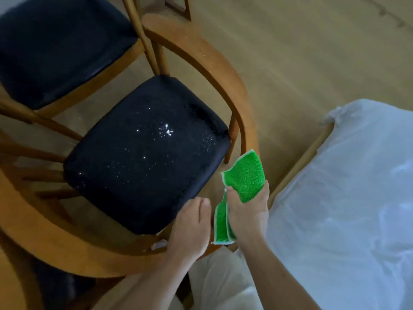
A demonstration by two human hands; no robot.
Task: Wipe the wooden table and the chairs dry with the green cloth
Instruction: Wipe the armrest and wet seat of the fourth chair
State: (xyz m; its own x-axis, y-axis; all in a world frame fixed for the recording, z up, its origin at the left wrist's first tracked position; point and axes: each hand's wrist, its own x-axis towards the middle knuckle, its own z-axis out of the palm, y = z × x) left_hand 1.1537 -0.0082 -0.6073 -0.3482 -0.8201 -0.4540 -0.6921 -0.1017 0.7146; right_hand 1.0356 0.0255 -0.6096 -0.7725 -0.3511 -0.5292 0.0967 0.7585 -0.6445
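The right hand (247, 211) grips the fuzzy green cloth with white edging (244, 175), bunched in its curled fingers; just beside it the left hand (192, 224) lies loosely curled, holding nothing. The droplet-speckled dark padded seat of the curved wooden chair (145, 148) lies ahead and left of both hands, its near corner under the left hand's fingertips, so the cloth hand would likely sweep forward-left across it.

Two chairs (147, 139) on wooden floor (301, 63)

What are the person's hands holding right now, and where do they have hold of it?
The right hand grips the green cloth around its middle, both ends hanging free. The left hand holds nothing; whether it touches the chair cannot be told.
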